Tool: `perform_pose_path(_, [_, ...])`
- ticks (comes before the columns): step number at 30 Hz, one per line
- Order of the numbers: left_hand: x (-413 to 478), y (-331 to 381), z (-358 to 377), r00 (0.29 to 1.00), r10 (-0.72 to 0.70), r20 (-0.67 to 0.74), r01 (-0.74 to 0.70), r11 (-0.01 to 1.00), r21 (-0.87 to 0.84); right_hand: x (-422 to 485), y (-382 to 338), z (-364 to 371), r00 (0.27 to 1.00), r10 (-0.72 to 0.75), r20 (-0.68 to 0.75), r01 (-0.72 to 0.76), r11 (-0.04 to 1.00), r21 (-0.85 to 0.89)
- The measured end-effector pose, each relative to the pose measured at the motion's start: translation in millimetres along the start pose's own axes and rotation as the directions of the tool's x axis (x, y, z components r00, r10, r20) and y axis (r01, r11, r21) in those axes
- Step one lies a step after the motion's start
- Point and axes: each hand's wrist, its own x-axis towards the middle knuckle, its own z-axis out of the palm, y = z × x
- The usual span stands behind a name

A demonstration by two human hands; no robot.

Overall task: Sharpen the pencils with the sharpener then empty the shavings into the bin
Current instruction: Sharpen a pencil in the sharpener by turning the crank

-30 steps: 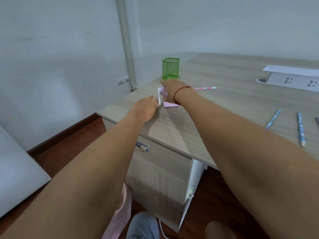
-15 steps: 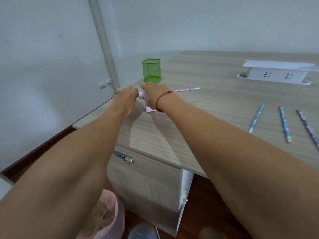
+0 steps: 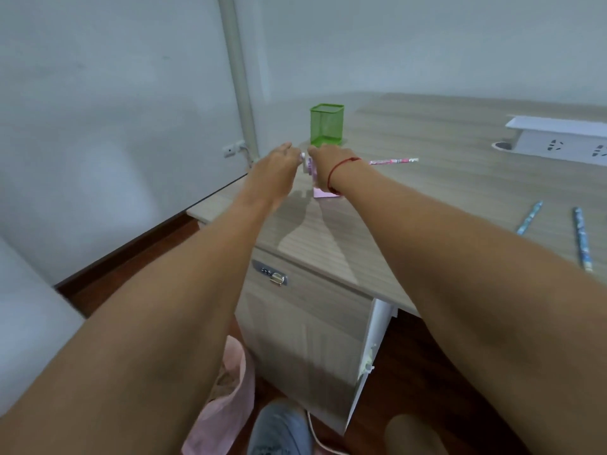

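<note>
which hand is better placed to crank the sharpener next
Left, probably: the left hand is at the knob on the sharpener's left end, while the right hand holds its body.

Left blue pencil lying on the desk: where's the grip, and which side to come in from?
Mid-shaft of the left blue pencil, grip from straight above, fingers across its width. It lies flat on the desk, bare wood on both sides and a gap to the other blue pencil, so fingers should fit; pinching an end would likely tip it.

On the desk, sharpener before cup, pencils right.
</note>
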Motion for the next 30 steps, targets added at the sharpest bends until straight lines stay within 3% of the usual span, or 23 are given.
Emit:
perform_pose_path(7, [-26.9,2.5,18.3,0.986,0.03,0.165,-0.031,1.0,0.003,-1.1,2.9,1.9,0.998,-0.039,-0.038,0.038,0.999,-0.037])
perform_pose_path(15, [7.7,-13.6,35.2,0.935,0.033,0.352,-0.051,0.998,0.04,3.2,12.5,14.0,0.985,-0.13,-0.117,0.124,0.99,-0.059])
perform_pose_path(23, [40.0,-13.1,23.0,0.971,-0.012,0.237,-0.029,0.985,0.168,11.0,16.0,21.8,0.988,-0.106,-0.114,0.105,0.994,-0.014])
perform_pose_path(30, [41.0,-14.1,4.3,0.991,0.13,-0.025,-0.128,0.987,0.093,14.9,13.4,18.2,0.993,-0.07,-0.1,0.068,0.998,-0.018])
